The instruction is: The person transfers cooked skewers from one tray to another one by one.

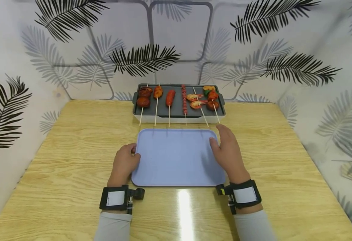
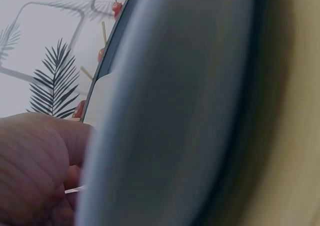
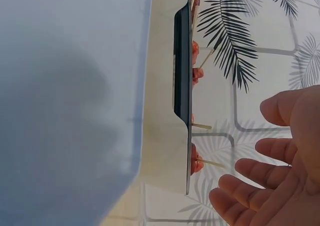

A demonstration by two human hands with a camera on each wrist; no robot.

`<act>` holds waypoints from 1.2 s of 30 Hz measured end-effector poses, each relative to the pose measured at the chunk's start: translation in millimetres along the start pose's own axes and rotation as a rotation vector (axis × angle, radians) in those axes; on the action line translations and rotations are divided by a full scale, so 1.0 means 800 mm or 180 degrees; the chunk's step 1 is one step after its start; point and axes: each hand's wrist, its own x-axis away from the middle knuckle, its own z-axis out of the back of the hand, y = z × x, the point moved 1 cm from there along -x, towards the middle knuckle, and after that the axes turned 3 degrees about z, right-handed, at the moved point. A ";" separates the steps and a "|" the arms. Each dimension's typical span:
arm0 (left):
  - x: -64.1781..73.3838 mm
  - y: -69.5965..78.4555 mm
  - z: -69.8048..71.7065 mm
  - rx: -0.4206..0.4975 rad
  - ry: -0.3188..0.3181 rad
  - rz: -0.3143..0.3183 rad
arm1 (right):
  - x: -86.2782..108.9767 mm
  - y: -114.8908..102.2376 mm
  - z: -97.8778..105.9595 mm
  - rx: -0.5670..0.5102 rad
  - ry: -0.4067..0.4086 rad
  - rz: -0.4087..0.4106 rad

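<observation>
A light blue rectangular tray lies in front of the grill. My left hand grips its left edge, thumb at the rim and fingers curled; in the left wrist view the tray hides part of the fingers. Over the tray's right edge is my right hand, holding nothing. Its spread fingers are relaxed in the right wrist view. The index fingertip is near the stick ends of the rightmost skewer. Across the grill lie several skewers, among them a sausage skewer and a shrimp skewer.
Everything stands on a wooden table, with the grill at its back edge. Behind and beside it is a pale backdrop with leaf prints. Skewer sticks overhang the grill's front side, above the tray's far rim.
</observation>
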 end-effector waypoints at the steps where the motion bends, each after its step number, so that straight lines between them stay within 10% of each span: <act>1: -0.001 -0.001 0.000 0.0034 -0.0012 0.0019 | -0.002 0.002 0.002 -0.0031 -0.0009 -0.0009; 15: -0.006 -0.011 -0.004 0.0281 0.0052 0.0169 | -0.025 0.027 0.012 0.0093 0.0182 0.0167; 36: -0.006 -0.014 -0.004 0.0437 0.0023 0.0229 | -0.090 0.053 0.019 -0.0549 -0.0250 -0.0818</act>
